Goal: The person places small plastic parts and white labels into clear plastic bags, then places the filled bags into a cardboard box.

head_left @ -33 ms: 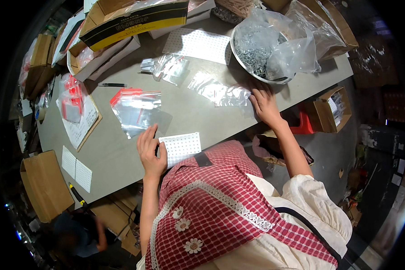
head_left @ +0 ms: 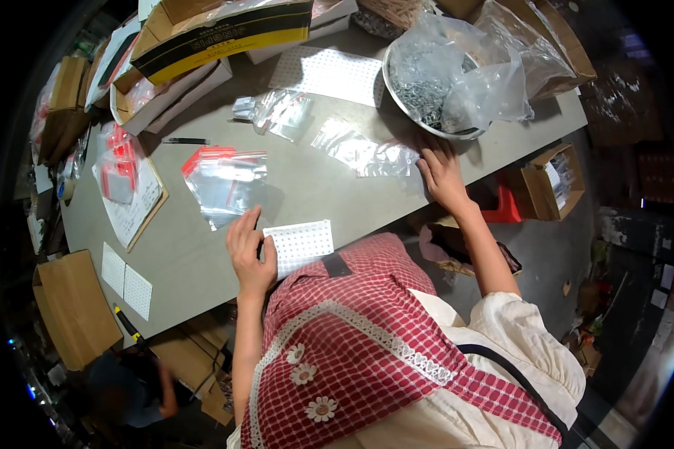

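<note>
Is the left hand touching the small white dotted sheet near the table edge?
Touching. The head view shows the left hand lying flat with its fingers over the left edge of the white dotted sheet, no gap between.

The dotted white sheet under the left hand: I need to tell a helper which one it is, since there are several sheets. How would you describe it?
Start at the grey worktable and go to its near edge, by the red-checked apron. There the left hand rests on a small white rectangular sheet covered in rows of dots. Unlike the larger dotted sheet by the metal bowl, it is the only one touched by a hand.
</note>
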`<state>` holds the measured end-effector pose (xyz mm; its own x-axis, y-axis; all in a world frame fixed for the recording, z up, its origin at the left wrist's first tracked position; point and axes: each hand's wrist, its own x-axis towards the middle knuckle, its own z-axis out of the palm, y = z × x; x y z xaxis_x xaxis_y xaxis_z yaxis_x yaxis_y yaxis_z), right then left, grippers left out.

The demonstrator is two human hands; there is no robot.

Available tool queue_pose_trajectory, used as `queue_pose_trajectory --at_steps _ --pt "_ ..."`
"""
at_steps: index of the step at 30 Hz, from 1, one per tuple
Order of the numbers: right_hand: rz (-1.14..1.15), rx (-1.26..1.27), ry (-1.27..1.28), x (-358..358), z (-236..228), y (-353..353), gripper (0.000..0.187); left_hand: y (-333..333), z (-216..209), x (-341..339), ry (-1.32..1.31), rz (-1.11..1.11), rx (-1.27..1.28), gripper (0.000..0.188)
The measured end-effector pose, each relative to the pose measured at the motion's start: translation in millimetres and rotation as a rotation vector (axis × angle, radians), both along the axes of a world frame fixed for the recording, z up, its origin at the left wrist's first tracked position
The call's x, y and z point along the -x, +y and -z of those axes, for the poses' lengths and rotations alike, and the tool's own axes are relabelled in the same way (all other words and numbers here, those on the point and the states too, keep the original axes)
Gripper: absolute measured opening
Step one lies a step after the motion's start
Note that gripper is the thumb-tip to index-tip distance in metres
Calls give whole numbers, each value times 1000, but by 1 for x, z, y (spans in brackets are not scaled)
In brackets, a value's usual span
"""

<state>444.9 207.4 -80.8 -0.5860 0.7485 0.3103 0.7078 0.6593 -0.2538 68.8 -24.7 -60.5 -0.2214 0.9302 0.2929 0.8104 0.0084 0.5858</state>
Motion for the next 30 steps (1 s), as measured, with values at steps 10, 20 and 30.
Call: queue_pose_trajectory --at_steps 10,20,30 --pt "142 254 429 -18 13 -13 54 3 -3 -1 2 22 4 6" --pt "-99 425 467 60 -5 -12 62 5 -5 -1 2 15 16 6" --pt "142 41 152 -12 6 -12 36 3 -4 -3 1 -6 20 6"
